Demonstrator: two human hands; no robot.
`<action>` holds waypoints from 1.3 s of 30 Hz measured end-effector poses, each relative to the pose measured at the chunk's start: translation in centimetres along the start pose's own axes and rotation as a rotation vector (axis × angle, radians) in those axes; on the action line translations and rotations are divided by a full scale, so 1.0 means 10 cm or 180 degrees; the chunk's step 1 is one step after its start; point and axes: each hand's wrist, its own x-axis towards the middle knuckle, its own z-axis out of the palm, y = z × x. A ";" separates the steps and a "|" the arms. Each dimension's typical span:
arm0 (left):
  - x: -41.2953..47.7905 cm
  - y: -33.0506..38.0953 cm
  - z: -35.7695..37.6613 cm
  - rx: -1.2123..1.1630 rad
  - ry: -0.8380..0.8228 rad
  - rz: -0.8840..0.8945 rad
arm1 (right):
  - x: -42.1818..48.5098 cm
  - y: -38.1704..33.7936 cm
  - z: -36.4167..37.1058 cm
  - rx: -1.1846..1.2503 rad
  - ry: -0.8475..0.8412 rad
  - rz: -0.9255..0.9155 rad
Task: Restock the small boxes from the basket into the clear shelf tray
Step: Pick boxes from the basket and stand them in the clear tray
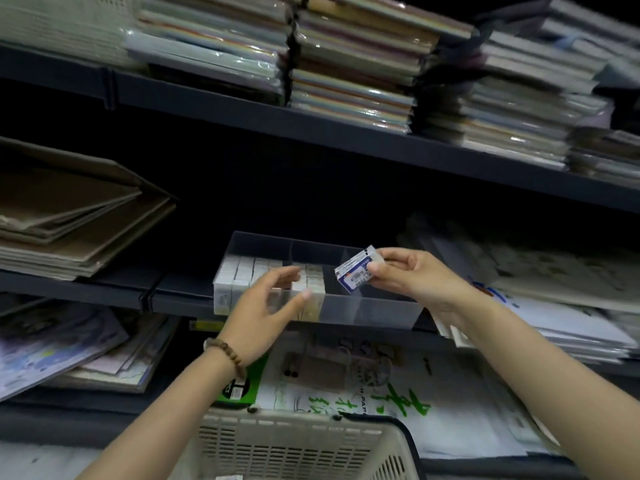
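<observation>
A right hand (pixel 412 277) is pinching a small white-and-blue cardboard box (pixel 358 270) between thumb and fingertips, holding it tilted over the open right half of a clear plastic shelf tray (pixel 381 311). A left hand (pixel 270 306) is hovering, fingers loose and spread, before the rows of white boxes (pixel 242 271) filling the tray's left half. Flat brown cardboard sheets (pixel 69 216) are lying left of the tray and white paper packs (pixel 554 306) right of it. A beige slotted plastic basket (pixel 294 445) is sitting below, between the forearms. Dark open space is showing above the tray.

White boxes (pixel 242 276) are filling the left half of the clear tray (pixel 375 308); a blue-white box (pixel 356 269) is tilting above; basket (pixel 294 445) is sitting below
</observation>
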 end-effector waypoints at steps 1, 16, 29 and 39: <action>0.01 -0.04 -0.07 0.0102 0.0095 -0.0005 | 0.10 -0.04 -0.01 -0.0179 0.0015 0.0028; 0.01 -0.41 -0.32 0.2157 -0.0051 0.0319 | 0.86 0.24 0.42 -0.2295 0.0092 0.0541; 0.02 -0.43 -0.30 0.2352 -0.0067 0.0414 | 0.90 0.31 0.47 -0.1381 0.0346 0.1154; -0.25 -0.33 -0.36 0.1995 -0.0156 0.0477 | 0.30 0.15 0.40 -0.0776 0.0321 0.0444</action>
